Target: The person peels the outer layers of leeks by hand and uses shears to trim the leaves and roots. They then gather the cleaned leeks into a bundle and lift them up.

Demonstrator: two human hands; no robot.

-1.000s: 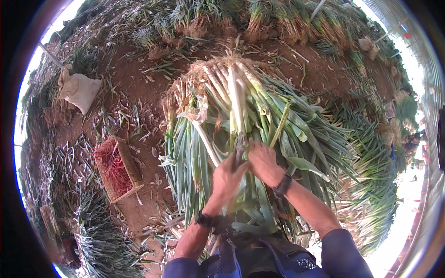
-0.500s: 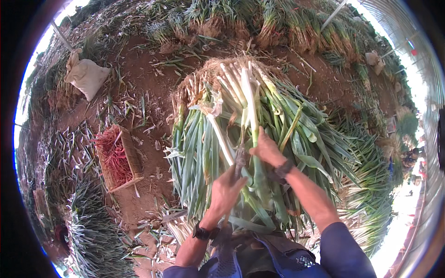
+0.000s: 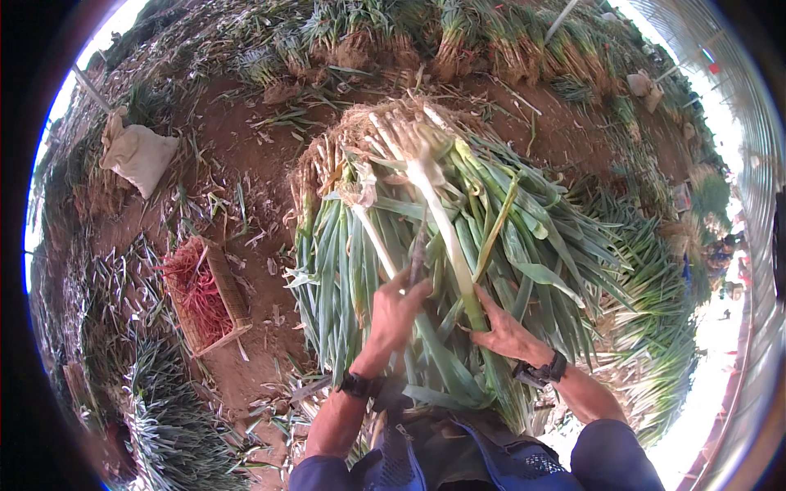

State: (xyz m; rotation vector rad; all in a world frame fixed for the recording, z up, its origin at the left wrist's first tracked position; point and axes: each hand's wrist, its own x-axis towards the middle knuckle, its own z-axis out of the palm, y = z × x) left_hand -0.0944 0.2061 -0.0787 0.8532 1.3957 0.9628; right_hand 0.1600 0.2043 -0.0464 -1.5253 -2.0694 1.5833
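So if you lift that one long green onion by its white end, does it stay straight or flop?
Probably both. The stalk in the right hand has a thick, straight white shaft, so that part likely stays stiff. Its long flat leaves would likely droop, like those in the pile.

I see my left hand (image 3: 395, 315) gripping a thin dark blade (image 3: 418, 254) over the leek pile (image 3: 458, 245). My right hand (image 3: 508, 334) clasps one white leek stalk (image 3: 442, 221). A basket (image 3: 201, 295) of red ties sits left on the soil.

Left hand (image 3: 396, 309) fisted; right hand (image 3: 506, 334) clasped (both fwd).
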